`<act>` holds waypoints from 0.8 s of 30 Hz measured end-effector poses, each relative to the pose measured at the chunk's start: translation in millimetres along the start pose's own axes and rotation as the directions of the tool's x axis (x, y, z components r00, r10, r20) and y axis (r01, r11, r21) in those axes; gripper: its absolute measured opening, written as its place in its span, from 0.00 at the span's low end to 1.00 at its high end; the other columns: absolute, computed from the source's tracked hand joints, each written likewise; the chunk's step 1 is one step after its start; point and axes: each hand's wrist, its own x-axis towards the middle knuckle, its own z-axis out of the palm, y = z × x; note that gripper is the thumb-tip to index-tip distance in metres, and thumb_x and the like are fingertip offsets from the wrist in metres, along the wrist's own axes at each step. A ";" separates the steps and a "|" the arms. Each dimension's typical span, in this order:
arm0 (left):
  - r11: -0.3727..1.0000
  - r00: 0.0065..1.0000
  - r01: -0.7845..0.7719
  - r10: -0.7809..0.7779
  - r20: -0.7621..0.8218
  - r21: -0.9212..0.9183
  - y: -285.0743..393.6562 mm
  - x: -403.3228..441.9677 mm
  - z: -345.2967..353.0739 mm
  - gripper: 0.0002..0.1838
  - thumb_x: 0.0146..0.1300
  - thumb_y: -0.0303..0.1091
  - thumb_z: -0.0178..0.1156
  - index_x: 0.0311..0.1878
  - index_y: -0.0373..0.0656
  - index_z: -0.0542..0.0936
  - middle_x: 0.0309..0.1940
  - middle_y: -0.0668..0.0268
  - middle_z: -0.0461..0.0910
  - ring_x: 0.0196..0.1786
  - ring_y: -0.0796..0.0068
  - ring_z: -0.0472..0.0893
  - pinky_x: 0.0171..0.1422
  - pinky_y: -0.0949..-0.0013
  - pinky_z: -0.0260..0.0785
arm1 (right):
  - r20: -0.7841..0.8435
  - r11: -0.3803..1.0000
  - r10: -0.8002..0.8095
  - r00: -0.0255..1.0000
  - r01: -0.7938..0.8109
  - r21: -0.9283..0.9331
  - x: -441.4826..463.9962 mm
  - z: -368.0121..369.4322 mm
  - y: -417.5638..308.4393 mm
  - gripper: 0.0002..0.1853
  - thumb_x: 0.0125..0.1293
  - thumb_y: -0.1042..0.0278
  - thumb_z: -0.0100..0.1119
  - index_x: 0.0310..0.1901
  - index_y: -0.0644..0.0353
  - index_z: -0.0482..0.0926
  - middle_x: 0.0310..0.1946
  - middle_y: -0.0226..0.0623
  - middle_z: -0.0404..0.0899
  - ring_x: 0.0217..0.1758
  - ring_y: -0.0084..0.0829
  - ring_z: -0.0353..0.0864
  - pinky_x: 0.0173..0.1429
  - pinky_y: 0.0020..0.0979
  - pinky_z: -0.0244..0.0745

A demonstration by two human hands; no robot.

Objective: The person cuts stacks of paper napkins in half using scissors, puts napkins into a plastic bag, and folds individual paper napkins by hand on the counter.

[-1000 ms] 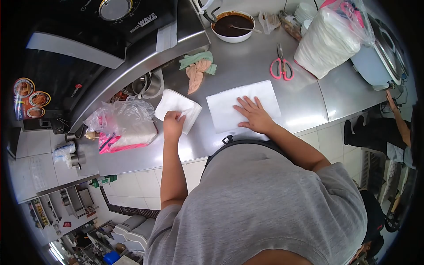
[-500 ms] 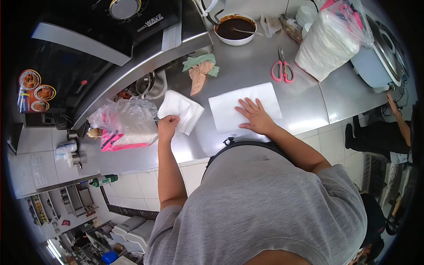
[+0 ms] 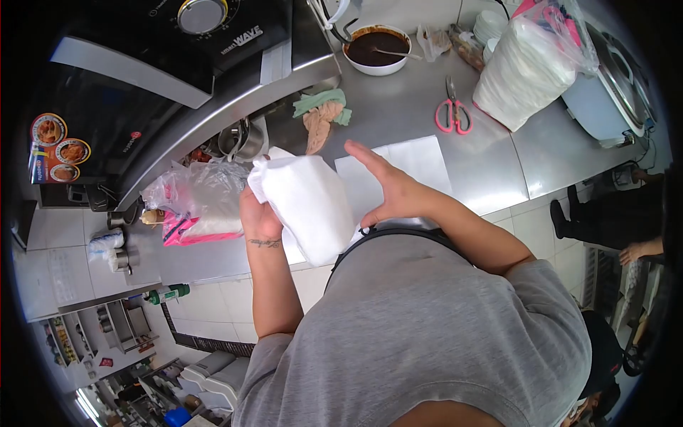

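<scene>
My left hand (image 3: 261, 213) is wrapped round the side of a folded stack of white paper napkins (image 3: 309, 206), lifted above the counter's front edge and tilted. Its fingers are partly hidden behind the stack. To the right, my right hand (image 3: 393, 188) is open, thumb and fingers spread, just apart from the stack. Beneath and beyond it, a flat white folded paper sheet (image 3: 420, 162) lies on the steel counter (image 3: 491, 171), partly covered by the hand.
Pink-handled scissors (image 3: 453, 114), crumpled cloths (image 3: 322, 114) and a bowl of dark sauce (image 3: 376, 60) with a spoon are behind. Plastic-wrapped white packs stand left (image 3: 206, 206) and right (image 3: 526, 75). An oven (image 3: 128, 92) is at left; another person (image 3: 612, 220) stands at right.
My left hand has lifted the napkins off the counter and turned them toward the middle. My right hand has risen off the flat sheet and moved left toward them.
</scene>
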 end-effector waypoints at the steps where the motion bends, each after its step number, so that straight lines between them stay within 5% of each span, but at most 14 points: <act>1: 1.000 1.000 -0.012 0.011 -0.024 -0.011 0.3 -0.3 -1.8 0.17 0.71 0.35 0.44 0.53 0.36 0.76 0.50 0.54 0.80 0.55 0.56 0.79 0.64 0.52 0.69 | 0.016 1.000 0.005 1.000 -0.005 0.023 -2.8 0.6 -6.7 0.61 0.41 0.64 0.79 0.74 0.54 0.45 0.74 0.48 0.47 0.78 0.46 0.46 0.77 0.39 0.47; 4: 0.998 0.994 -0.048 0.044 -0.095 -0.046 -2.1 2.0 -15.3 0.19 0.71 0.33 0.41 0.56 0.31 0.72 0.54 0.48 0.77 0.56 0.54 0.78 0.66 0.48 0.68 | -0.044 0.992 -0.024 0.999 0.029 0.120 -9.1 8.4 -10.2 0.56 0.44 0.66 0.77 0.73 0.56 0.50 0.72 0.48 0.53 0.76 0.43 0.52 0.76 0.38 0.51; 8: 0.822 0.970 0.231 -0.153 0.190 -0.520 -14.6 13.8 -45.2 0.19 0.71 0.31 0.38 0.56 0.30 0.71 0.52 0.51 0.78 0.52 0.61 0.81 0.56 0.58 0.77 | -0.237 0.929 0.097 0.967 -0.002 0.371 -5.5 21.6 23.9 0.29 0.55 0.68 0.70 0.59 0.61 0.73 0.53 0.42 0.77 0.55 0.32 0.76 0.60 0.30 0.70; 10: 0.948 0.993 0.053 -0.085 -0.088 -0.314 -30.1 11.9 -18.5 0.17 0.72 0.30 0.38 0.55 0.31 0.71 0.48 0.57 0.79 0.42 0.69 0.83 0.41 0.70 0.80 | -0.275 0.884 0.288 0.917 -0.145 0.445 -4.0 15.0 28.0 0.14 0.59 0.68 0.65 0.45 0.63 0.77 0.39 0.36 0.79 0.40 0.26 0.75 0.48 0.27 0.71; 12: 0.999 0.854 -0.052 0.053 -0.518 0.017 -36.3 10.6 5.9 0.15 0.71 0.31 0.44 0.55 0.33 0.72 0.46 0.58 0.80 0.40 0.70 0.83 0.39 0.72 0.78 | -0.361 0.895 0.349 0.865 -0.193 0.402 -3.2 7.8 30.1 0.08 0.61 0.68 0.63 0.35 0.64 0.79 0.29 0.33 0.79 0.30 0.24 0.72 0.40 0.25 0.70; 13: 0.904 0.832 0.104 0.149 -0.534 0.414 -35.3 11.7 -5.9 0.16 0.69 0.31 0.48 0.57 0.34 0.71 0.49 0.57 0.79 0.45 0.68 0.82 0.44 0.71 0.77 | -0.431 0.931 0.312 0.847 -0.180 0.319 -3.8 3.6 29.0 0.09 0.61 0.67 0.63 0.32 0.64 0.77 0.27 0.33 0.77 0.28 0.25 0.70 0.38 0.26 0.68; 14: 0.637 0.825 0.260 0.245 -0.510 0.726 -32.5 14.2 -27.2 0.19 0.67 0.31 0.53 0.59 0.35 0.70 0.51 0.56 0.77 0.49 0.66 0.80 0.49 0.69 0.75 | -0.497 0.958 0.267 0.826 -0.170 0.232 -5.3 -0.7 26.3 0.10 0.62 0.67 0.63 0.29 0.64 0.76 0.24 0.33 0.76 0.25 0.26 0.67 0.36 0.26 0.66; 16: 0.111 0.872 0.219 0.424 -0.245 0.969 -34.7 16.5 -26.9 0.27 0.61 0.30 0.61 0.63 0.37 0.67 0.56 0.53 0.74 0.58 0.64 0.75 0.59 0.66 0.69 | -0.494 0.968 -0.119 0.861 -0.010 -0.250 -6.2 -16.5 6.9 0.09 0.60 0.66 0.63 0.30 0.62 0.75 0.26 0.38 0.75 0.28 0.36 0.73 0.38 0.33 0.70; 18: -0.204 0.829 -0.102 0.523 0.197 0.974 -45.2 13.1 -5.9 0.38 0.53 0.29 0.69 0.67 0.38 0.64 0.61 0.52 0.70 0.66 0.63 0.68 0.70 0.63 0.59 | -0.302 0.785 -0.485 0.821 0.256 -0.565 -1.1 -26.6 1.4 0.08 0.59 0.66 0.63 0.32 0.61 0.76 0.26 0.40 0.75 0.31 0.41 0.75 0.39 0.39 0.71; 20: -0.176 0.849 -0.414 0.279 0.448 0.893 -49.5 8.3 58.0 0.48 0.47 0.31 0.71 0.72 0.42 0.58 0.65 0.54 0.65 0.70 0.63 0.63 0.75 0.61 0.48 | -0.167 0.817 -0.384 0.908 0.250 -0.520 -1.7 -29.4 -11.4 0.07 0.59 0.66 0.62 0.33 0.60 0.76 0.29 0.40 0.77 0.36 0.41 0.77 0.41 0.42 0.71; 24: -0.317 0.876 -0.465 -0.026 0.482 0.827 -68.6 24.6 93.7 0.41 0.43 0.32 0.73 0.65 0.46 0.69 0.59 0.60 0.72 0.66 0.61 0.68 0.74 0.62 0.48 | -0.068 0.826 -0.350 0.934 0.273 -0.493 -5.3 -43.7 -42.9 0.07 0.61 0.67 0.61 0.34 0.60 0.77 0.31 0.41 0.79 0.36 0.43 0.78 0.41 0.39 0.73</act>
